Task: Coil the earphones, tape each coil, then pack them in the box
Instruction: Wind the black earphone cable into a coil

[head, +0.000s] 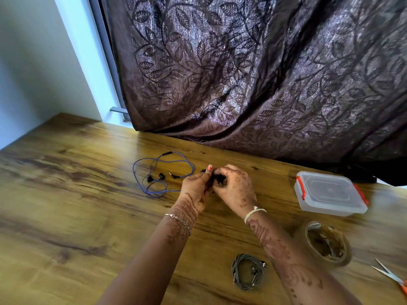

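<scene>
Risk, coil: I judge the black earphones could spring apart if either hand eases off before tape goes on. Thin cord wound tight tends to unwind.
Risk, tape: the tape roll sits at lower right, well apart from both hands. Fetching it leaves one hand holding the bundle alone, and loops may slip then.
Risk, snag: the purple earphones lie loose just left of the hands, with their cord running close to the left hand. A sweep of that arm could drag or tangle them.
Risk, scissors: the scissors lie at the lower right edge, near the tape roll. A hurried reach for the tape passes close to the blades.
Risk, box: the box at right has its lid on, so packing needs a free hand to open it first.
Left hand: pinches the black bundle from the left, fingertips raised.
Right hand: fingers curled round the same bundle from the right.
Black earphones, place: centre of frame, between the two hands, over the table. I cannot tell whether they touch it.
Black earphones, look: a small dark wad, mostly hidden. The loop count and plug are not readable.
Purple earphones, look: open, uncoiled loops with the buds and plug lying inside them.
Grey coil: a round, neat coil at lower centre, between the forearms. I cannot make out any tape on it.
</scene>
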